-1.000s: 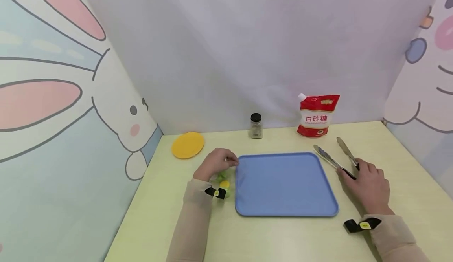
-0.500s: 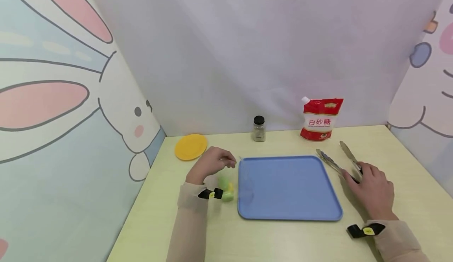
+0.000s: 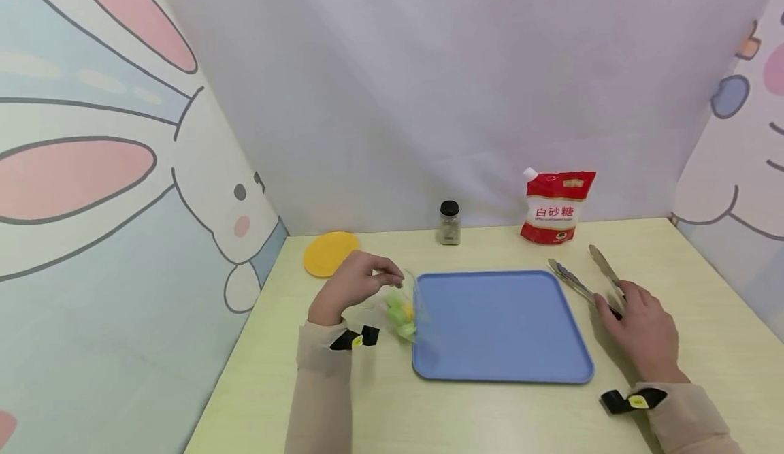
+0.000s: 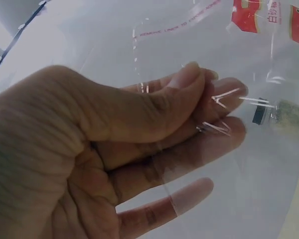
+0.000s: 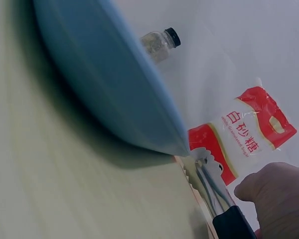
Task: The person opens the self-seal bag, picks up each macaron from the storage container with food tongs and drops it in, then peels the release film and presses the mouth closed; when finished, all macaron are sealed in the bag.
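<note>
In the head view my left hand (image 3: 355,285) pinches the top of a clear plastic bag (image 4: 269,164) between thumb and fingers, beside the tray's left end. Light green and yellow pieces (image 3: 401,313) show low in the bag; their kind is blurred. The bag hangs over the left rim of a blue tray (image 3: 502,325). My right hand (image 3: 643,331) lies over the black handles of metal tongs (image 3: 572,280), thumb on one side and fingers on the other. The tongs' arms are spread and point away from me. Red lettering runs along the bag's edge in the left wrist view.
A yellow plate (image 3: 331,254) lies at the back left. A small black-lidded jar (image 3: 450,226) stands behind the tray. At the back right stands a red and white sugar pouch (image 3: 554,210). Cartoon-printed panels border the table (image 3: 478,416) on both sides.
The green and yellow pieces have swung right and up, toward the tray's left rim, with the bag. My left hand shifts slightly left. The right hand stays on the tongs.
</note>
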Motion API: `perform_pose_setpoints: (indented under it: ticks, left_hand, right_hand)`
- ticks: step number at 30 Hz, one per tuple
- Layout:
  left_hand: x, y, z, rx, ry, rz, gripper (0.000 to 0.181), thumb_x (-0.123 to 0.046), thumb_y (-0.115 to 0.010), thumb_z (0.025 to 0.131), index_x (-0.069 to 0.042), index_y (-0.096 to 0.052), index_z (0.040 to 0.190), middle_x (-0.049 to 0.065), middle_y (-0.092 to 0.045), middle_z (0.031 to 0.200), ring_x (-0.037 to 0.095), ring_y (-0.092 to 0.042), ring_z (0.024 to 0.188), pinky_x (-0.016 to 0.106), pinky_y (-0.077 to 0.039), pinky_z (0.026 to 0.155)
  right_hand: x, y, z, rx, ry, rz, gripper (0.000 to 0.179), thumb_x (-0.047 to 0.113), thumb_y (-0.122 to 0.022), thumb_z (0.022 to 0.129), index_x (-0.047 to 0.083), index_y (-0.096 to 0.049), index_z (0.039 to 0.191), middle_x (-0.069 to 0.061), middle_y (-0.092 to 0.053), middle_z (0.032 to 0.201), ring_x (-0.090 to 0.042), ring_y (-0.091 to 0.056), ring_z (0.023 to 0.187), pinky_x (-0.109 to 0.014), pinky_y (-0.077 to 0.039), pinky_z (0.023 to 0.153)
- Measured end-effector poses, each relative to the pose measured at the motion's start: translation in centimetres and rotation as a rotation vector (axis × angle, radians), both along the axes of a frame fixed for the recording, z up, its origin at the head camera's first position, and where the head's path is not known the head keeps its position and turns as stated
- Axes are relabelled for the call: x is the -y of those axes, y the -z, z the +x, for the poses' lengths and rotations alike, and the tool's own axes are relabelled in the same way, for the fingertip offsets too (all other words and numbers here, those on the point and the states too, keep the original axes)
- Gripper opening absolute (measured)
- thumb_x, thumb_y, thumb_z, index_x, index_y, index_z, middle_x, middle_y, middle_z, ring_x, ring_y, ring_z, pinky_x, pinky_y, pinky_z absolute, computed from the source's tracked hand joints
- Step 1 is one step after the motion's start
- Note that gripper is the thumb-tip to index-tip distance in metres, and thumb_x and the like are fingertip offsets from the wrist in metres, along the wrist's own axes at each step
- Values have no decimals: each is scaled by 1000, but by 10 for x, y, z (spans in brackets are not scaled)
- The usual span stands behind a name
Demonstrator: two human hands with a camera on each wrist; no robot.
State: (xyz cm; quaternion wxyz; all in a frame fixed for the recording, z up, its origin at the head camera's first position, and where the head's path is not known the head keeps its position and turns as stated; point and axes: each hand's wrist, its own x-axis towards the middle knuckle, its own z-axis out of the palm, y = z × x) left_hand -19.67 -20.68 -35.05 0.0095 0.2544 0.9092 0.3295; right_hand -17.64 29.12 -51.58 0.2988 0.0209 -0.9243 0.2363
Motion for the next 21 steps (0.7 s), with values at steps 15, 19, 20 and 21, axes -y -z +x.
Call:
perform_pose_setpoints:
  ticks: [15,19,20,21]
  left_hand:
    - [-4,-3,4,-116,196,400,9,-8,-76,90,-15,-81,94,-3,-77,85,17,-73,75,39,-60,67]
    - [-8,-5,7,-149,229,418,8,-5,-75,90,-11,-80,93,-3,-76,85,13,-73,74,45,-59,61]
    - [-9,-5,7,-160,233,422,8,-4,-75,90,-10,-80,93,-3,-76,85,13,-72,73,44,-59,61]
    - [-9,-6,8,-170,237,429,7,-4,-75,90,-9,-80,92,-2,-76,85,12,-72,73,44,-59,60]
  right_hand:
    - [54,-34,3,105,-676,-67,38,12,-76,91,13,-67,127,-3,-69,125,-18,-58,125,-23,-33,113]
    - [103,-54,13,294,-938,-149,45,20,-71,96,15,-58,139,-5,-63,136,-17,-58,126,-21,-46,102]
    - [116,-58,13,324,-990,-184,49,21,-71,97,13,-55,142,-8,-61,139,-20,-57,127,-27,-47,103]
    - [128,-62,14,348,-1024,-216,53,23,-71,97,12,-51,145,-10,-58,142,-22,-56,129,-32,-48,103]
